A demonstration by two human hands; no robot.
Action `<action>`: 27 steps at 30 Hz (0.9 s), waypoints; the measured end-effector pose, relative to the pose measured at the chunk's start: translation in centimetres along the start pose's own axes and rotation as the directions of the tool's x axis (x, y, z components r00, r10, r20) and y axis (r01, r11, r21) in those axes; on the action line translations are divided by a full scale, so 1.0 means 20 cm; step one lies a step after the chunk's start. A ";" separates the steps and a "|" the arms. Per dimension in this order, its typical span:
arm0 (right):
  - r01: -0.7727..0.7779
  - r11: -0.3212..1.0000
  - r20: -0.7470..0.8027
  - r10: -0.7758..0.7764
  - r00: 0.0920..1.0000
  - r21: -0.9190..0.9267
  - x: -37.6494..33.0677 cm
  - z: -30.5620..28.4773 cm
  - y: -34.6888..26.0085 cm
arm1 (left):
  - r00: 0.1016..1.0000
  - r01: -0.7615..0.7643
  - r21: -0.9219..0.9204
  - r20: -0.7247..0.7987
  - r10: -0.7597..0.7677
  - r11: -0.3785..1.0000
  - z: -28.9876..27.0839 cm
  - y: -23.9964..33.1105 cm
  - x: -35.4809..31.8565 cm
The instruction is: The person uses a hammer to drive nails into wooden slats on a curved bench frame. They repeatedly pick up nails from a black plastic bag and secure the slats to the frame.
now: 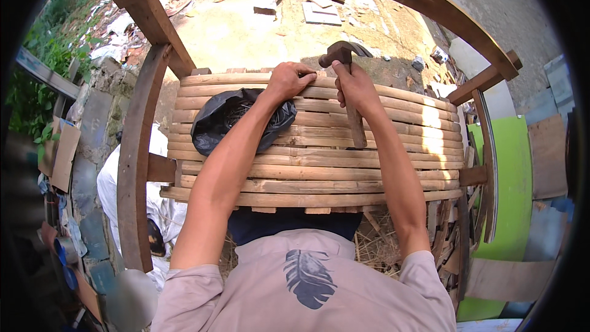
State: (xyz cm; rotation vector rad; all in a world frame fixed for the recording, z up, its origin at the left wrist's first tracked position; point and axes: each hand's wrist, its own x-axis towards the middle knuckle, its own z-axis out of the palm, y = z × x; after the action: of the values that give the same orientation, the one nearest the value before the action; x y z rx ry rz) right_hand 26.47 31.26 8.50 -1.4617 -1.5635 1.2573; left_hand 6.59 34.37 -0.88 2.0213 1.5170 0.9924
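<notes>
Black plastic bag (236,122) lying limp on left of slat stack (319,160), soft and light. Left hand (289,80) curled, fingertips pinching down at top slat edge, possibly steadying a nail, too small to tell. Right hand (355,86) closed around hammer (348,86), choked up near head. Probably head-heavy, stiff wooden handle; better gripped lower for swing. Green panel (513,190) at right.

A claw hammer (347,83) with a dark metal head and a worn wooden handle stands nearly upright over the far edge of the slatted wooden panel (319,160), head up. The panel is a row of pale, rough slats laid side by side across a wooden frame (132,166).
</notes>
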 end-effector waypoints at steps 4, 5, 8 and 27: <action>-0.023 0.995 -0.012 0.022 1.000 -0.095 0.02 0.03 0.00 | 1.000 -0.026 -0.034 -0.004 0.026 0.999 0.01 0.00 0.00; -0.030 0.993 0.014 0.032 0.999 -0.118 0.03 0.03 0.02 | 0.999 -0.031 -0.020 -0.007 0.031 0.999 0.01 -0.01 0.00; -0.027 0.989 0.041 0.033 0.999 -0.148 0.05 0.03 0.04 | 1.000 -0.007 -0.059 0.015 0.008 0.998 0.00 0.02 0.00; -0.034 0.950 0.021 0.043 0.999 -0.311 0.03 0.02 -0.08 | 0.998 -0.041 -0.033 0.047 0.042 0.999 0.00 0.02 -0.01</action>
State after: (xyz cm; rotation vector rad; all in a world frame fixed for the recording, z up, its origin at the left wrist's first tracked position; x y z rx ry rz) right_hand 25.40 31.91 9.77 -1.6809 -1.8235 1.0906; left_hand 6.81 34.10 -0.52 2.0478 1.4311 0.9706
